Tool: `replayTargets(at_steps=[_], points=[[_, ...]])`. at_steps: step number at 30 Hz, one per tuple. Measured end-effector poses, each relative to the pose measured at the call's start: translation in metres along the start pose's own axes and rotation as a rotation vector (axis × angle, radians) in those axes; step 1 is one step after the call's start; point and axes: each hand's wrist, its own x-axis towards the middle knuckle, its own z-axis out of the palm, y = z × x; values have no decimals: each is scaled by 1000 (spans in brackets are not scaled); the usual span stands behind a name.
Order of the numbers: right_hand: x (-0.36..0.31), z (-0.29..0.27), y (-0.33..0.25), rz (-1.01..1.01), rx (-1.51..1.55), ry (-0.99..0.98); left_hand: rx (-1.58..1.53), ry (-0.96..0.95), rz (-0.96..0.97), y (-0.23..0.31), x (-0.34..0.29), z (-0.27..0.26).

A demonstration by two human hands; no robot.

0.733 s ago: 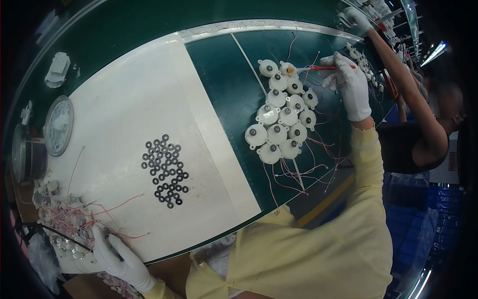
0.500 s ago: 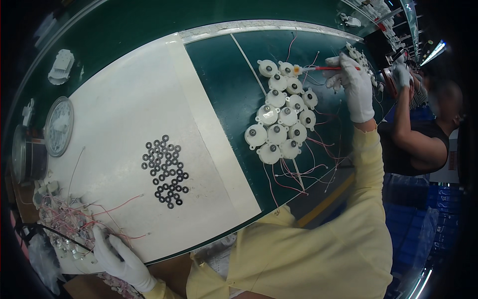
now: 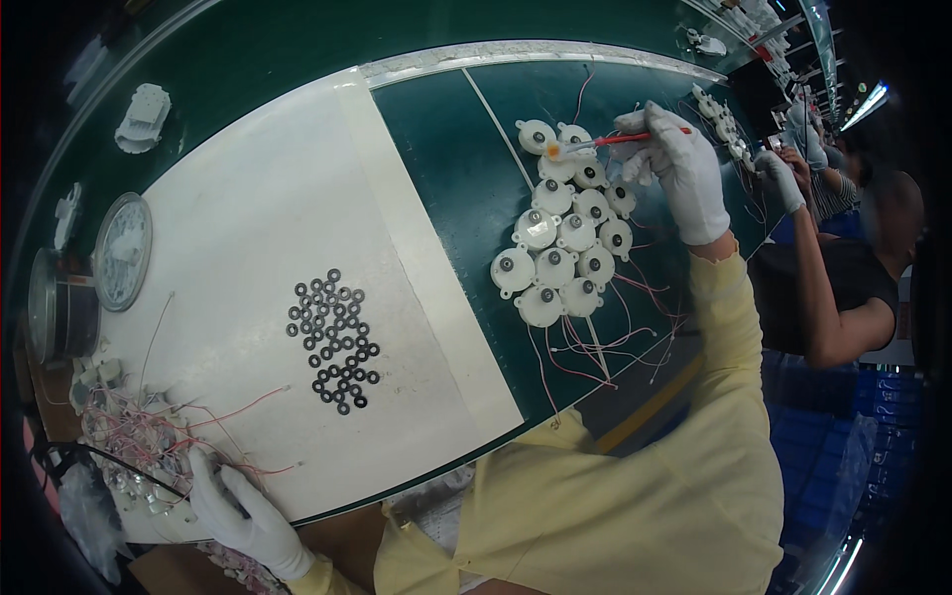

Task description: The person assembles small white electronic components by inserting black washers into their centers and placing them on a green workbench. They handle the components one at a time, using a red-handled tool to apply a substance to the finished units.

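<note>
My right hand (image 3: 679, 169), in a white glove, grips a thin red-handled brush (image 3: 625, 140). Its orange-stained tip is over the white round parts with dark centres (image 3: 555, 266), at the far end of their cluster; whether it touches one I cannot tell. These parts lie close together on the green mat, with thin red and white wires trailing from them. At the lower left my gloved left hand (image 3: 243, 516) rests beside a tangled pile of wired parts (image 3: 139, 426), thumb and fingers apart. Nothing shows in it.
Small black rings (image 3: 337, 337) lie grouped on the white board (image 3: 228, 218). A round clear dish (image 3: 124, 253) and a round container (image 3: 61, 307) stand at the left. White mouldings (image 3: 144, 119) lie on the green surface beyond. Another person (image 3: 833, 268) works at the right.
My right hand has moved left with the brush, bringing its tip across the far round parts. The white mouldings on the far green surface have shifted rightward and away. My left hand stays put.
</note>
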Motion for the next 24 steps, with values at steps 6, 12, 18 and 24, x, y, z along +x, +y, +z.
replayTargets(at_steps=[6,12,18,24], points=[[-2,-2,-1,8,-29,-2,-25,-1,-4,0,0,1],[-6,-7,-2,3,-80,19,-15,-1,-8,0,0,0],[-16,-8,-5,-32,-28,82,-17,5,-13,0,-1,1],[-28,6,-12,40,-15,-9,-17,2,1,-1,0,1]])
